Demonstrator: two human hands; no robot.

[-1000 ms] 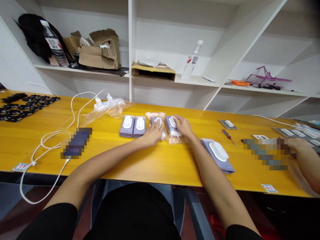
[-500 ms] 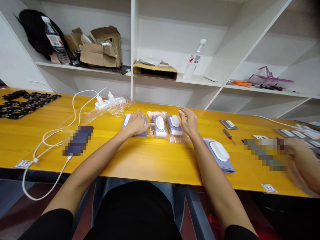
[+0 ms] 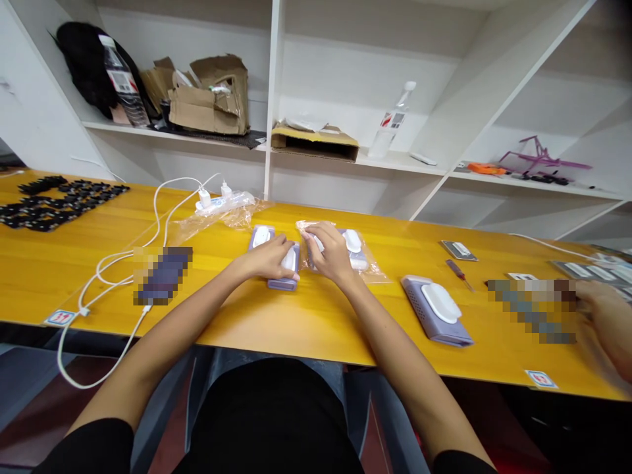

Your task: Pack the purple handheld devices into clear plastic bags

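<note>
My left hand is closed round a small purple box-shaped device with a white oval piece on top. Just behind it lies a similar device, partly covered by the hand. My right hand has its fingers curled over a purple device in clear plastic wrap; the hand hides most of that device. Beside it, under the plastic, is another purple device with a white oval top. An unwrapped purple device rests apart, right of my right forearm.
Left are a phone on a white cable and a power strip. Rows of black parts lie far left. Right are a screwdriver, a grey plate and another person's hand. Shelves stand behind.
My right hand has moved left, from beside the wrapped devices onto one. My left hand, spread over the left devices before, now grips one, which sits slightly nearer me. The view has shifted slightly.
</note>
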